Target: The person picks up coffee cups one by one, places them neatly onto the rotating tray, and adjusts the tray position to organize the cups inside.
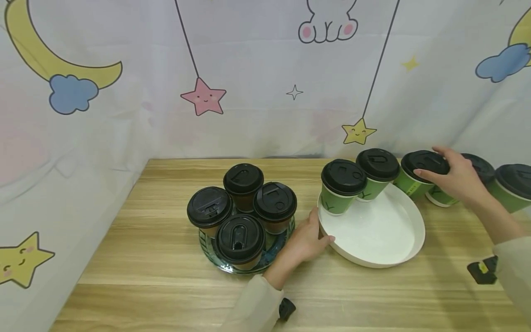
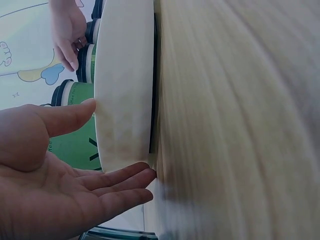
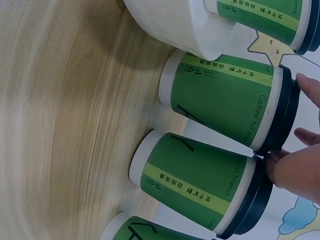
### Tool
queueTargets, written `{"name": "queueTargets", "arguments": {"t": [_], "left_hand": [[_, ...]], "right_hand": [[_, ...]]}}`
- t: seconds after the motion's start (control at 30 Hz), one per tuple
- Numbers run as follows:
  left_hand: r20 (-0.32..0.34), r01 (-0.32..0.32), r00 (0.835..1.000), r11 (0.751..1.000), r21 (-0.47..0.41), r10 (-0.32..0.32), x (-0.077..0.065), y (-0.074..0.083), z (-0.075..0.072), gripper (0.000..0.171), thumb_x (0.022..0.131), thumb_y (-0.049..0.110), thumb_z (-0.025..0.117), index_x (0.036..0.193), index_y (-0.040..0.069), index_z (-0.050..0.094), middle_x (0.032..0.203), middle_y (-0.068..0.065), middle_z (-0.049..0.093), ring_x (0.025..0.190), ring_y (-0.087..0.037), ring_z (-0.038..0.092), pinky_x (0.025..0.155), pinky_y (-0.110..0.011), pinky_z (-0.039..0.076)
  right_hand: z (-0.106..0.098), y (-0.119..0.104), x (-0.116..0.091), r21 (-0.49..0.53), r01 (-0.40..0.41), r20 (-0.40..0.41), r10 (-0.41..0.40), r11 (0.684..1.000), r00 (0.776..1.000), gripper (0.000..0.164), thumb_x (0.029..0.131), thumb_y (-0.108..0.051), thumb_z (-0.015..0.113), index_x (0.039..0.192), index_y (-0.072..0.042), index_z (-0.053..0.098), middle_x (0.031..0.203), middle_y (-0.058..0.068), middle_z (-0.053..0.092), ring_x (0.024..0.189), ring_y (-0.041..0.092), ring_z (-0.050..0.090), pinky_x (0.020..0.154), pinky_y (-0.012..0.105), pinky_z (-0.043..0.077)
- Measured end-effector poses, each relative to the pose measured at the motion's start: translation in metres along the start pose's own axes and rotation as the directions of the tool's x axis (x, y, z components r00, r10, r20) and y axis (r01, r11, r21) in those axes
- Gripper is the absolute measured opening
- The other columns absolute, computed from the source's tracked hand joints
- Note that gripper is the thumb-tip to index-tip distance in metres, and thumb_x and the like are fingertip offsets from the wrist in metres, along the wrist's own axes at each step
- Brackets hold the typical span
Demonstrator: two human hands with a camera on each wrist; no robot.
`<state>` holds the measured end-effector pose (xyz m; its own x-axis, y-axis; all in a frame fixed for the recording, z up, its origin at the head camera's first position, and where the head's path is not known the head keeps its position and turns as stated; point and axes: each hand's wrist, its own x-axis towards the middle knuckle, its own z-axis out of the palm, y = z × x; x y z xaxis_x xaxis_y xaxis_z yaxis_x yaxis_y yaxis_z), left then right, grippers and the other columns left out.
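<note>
My left hand (image 1: 306, 237) rests against the near left side of a round white tray (image 1: 383, 260), thumb at the rim and fairly straight fingers by the base. Two green paper coffee cups with black lids, one in front (image 1: 337, 200) and one behind (image 1: 372, 186), stand in the tray. My right hand (image 1: 460, 174) holds a third green coffee cup (image 3: 227, 102) by its black lid, digits on either side. That cup stands on the table just right of the tray, its base partly hidden in the head view.
More lidded green cups, including one (image 3: 192, 180) beside the held cup, stand along the right. Left of the tray, a patterned glass plate (image 1: 224, 265) carries several brown cups with black lids (image 1: 240, 240). Behind the wooden table (image 1: 137, 276) hangs a printed curtain (image 1: 265, 124).
</note>
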<state>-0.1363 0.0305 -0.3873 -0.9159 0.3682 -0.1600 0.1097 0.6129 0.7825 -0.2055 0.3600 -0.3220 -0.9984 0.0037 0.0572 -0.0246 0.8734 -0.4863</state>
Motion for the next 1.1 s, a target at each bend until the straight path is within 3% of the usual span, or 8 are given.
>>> {"name": "queueTargets", "arguments": {"t": [0.53,1.1], "left_hand": [[-0.006,-0.002,1.0,1.0,0.005,0.003,-0.0007,0.0002,0.0004,0.075,0.088,0.023,0.062,0.142,-0.004,0.018,0.137,-0.023,0.037,0.125,-0.031,0.037,0.1,-0.041,0.034],[-0.003,0.001,1.0,1.0,-0.001,-0.001,-0.0018,0.0016,-0.0003,0.074,0.088,0.021,0.061,0.142,-0.005,0.018,0.137,-0.024,0.037,0.125,-0.032,0.038,0.099,-0.041,0.034]], "right_hand": [[0.0029,0.0028,-0.0007,-0.021,-0.006,-0.04,0.006,1.0,0.999,0.084,0.089,-0.043,0.054,0.143,0.004,0.011,0.14,0.036,0.014,0.124,0.056,0.011,0.091,0.07,0.015],[-0.0011,0.0013,-0.0073,0.084,-0.032,-0.08,0.039,0.996,0.996,0.088,0.087,-0.046,0.056,0.147,-0.006,0.006,0.144,0.031,0.014,0.127,0.052,0.015,0.091,0.069,0.019]]}}
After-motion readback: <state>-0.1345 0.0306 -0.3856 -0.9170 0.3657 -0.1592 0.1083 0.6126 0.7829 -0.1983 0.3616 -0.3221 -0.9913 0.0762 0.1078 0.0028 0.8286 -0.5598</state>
